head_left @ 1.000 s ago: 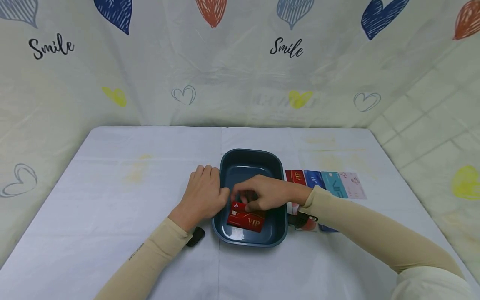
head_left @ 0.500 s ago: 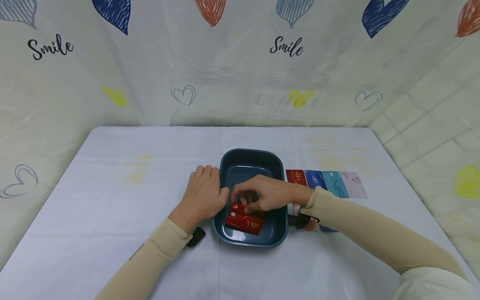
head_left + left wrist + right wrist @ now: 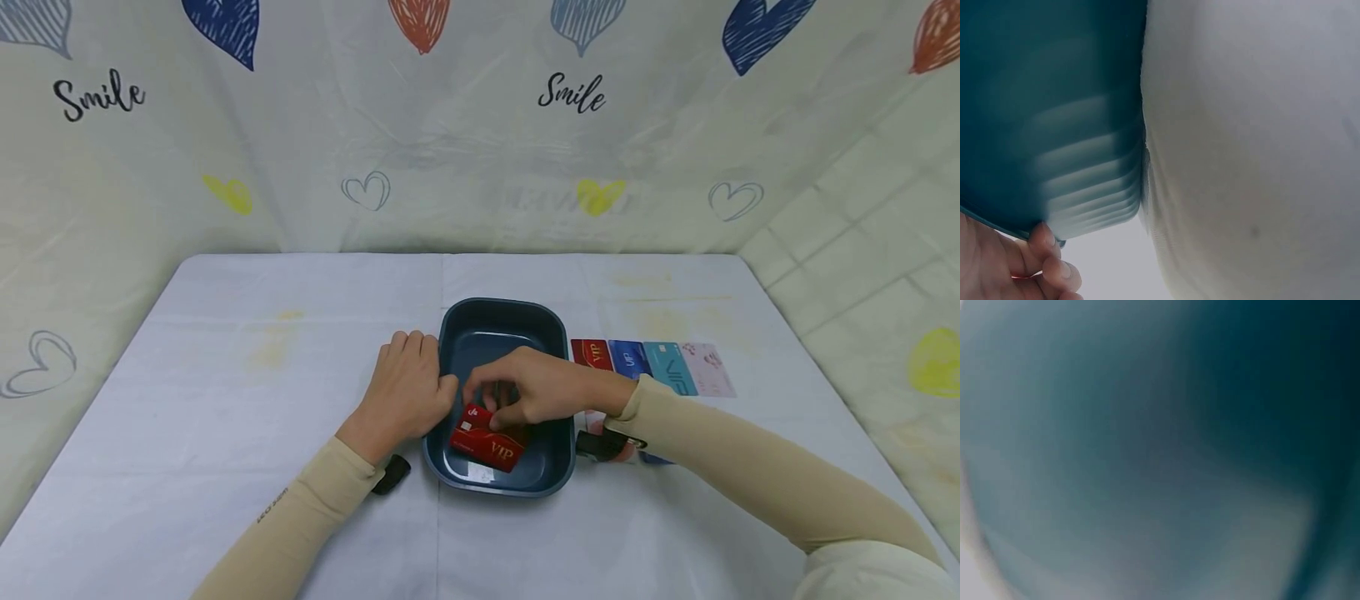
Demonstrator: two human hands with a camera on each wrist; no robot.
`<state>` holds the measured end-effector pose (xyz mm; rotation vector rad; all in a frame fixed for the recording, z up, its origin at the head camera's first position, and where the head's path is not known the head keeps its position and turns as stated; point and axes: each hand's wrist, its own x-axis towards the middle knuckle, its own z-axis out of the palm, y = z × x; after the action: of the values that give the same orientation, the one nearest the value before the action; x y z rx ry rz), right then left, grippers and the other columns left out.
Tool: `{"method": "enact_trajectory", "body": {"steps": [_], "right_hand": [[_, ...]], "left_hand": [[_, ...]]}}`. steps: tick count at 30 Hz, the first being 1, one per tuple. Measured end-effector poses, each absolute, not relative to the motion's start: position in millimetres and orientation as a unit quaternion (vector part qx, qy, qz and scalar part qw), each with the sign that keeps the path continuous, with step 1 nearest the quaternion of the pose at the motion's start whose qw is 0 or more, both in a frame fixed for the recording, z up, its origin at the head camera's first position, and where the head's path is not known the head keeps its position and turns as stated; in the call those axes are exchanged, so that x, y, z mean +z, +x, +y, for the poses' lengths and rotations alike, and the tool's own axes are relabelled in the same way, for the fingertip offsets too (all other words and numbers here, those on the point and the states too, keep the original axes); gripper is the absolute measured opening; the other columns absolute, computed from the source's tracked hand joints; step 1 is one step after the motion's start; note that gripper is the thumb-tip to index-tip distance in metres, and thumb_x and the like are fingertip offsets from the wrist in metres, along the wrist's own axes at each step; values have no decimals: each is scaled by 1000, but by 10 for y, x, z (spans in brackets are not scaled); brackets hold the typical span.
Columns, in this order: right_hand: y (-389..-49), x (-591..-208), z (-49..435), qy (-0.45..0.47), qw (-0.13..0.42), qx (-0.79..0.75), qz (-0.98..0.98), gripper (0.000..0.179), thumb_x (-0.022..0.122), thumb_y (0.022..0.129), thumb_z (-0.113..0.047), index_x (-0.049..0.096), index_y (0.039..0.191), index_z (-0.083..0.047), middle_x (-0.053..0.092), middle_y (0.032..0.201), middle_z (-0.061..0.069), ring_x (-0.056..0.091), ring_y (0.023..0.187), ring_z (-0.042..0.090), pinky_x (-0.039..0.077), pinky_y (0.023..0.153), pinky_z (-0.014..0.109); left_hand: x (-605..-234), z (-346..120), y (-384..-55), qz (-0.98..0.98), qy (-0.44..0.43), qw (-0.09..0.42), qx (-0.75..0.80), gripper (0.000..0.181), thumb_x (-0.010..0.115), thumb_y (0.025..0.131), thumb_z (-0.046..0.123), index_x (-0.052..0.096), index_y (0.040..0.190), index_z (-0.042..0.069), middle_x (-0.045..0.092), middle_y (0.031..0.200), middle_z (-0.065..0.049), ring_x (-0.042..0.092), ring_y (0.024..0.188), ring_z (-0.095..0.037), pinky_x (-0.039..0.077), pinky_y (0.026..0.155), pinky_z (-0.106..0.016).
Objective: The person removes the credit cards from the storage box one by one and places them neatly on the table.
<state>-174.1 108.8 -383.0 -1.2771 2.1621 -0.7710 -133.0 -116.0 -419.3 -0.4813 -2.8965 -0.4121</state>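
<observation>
In the head view, a dark teal rectangular dish [image 3: 502, 314] stands near the middle of the table. My left hand [image 3: 407, 386] grips its left rim, and in the left wrist view the curled fingers [image 3: 1060, 274] meet the dish wall [image 3: 1079, 156] at the rim. Inside the dish, my right hand [image 3: 527, 385] pinches the top edge of a red VIP card [image 3: 487, 443], which lies at a slant; its right end is partly in shadow. Only blurred dish wall [image 3: 1147, 456] fills the right wrist view, so the right fingertips are hidden there.
To the right of the dish lie more cards in a row: a red VIP card [image 3: 592, 354], a blue one [image 3: 628, 357], a teal one [image 3: 669, 369] and a pink one [image 3: 708, 370]. Further cards below them are partly covered by my right arm [image 3: 720, 446].
The red card in the dish has turned slightly and shifted a little left and toward me, with the right hand still pinching it. My left hand stays on the rim.
</observation>
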Motion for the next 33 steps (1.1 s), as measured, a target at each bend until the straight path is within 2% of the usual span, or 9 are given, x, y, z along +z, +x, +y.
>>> {"method": "enact_trajectory", "body": {"steps": [12,23,33], "right_hand": [[-1677,-3784,1147,-467,242,-302,796,34,77,91,-14,65,122,-20,69,93,-3,65,79,3,60,75,26],[-1641,-3764,1214,-441,229,-319,807,35,79,90,-17,65,121,-22,68,92,-4,67,80,5,61,75,27],[-1596,-3711,1311,-408,220,-346,816,37,79,89,-14,65,123,-20,67,94,0,68,81,9,62,71,30]], "left_hand": [[-4179,-1147,-1318,-973,-162,98,-131,26,52,91,27,54,89,1,49,81,-10,42,83,-26,34,72,-36],[-4186,-1135,-1302,-971,-162,117,-132,22,55,90,23,52,82,3,48,78,-10,41,80,-27,33,70,-35],[-4193,-1127,-1288,-971,-161,121,-131,23,56,90,23,54,85,2,50,80,-11,43,81,-27,34,70,-35]]}}
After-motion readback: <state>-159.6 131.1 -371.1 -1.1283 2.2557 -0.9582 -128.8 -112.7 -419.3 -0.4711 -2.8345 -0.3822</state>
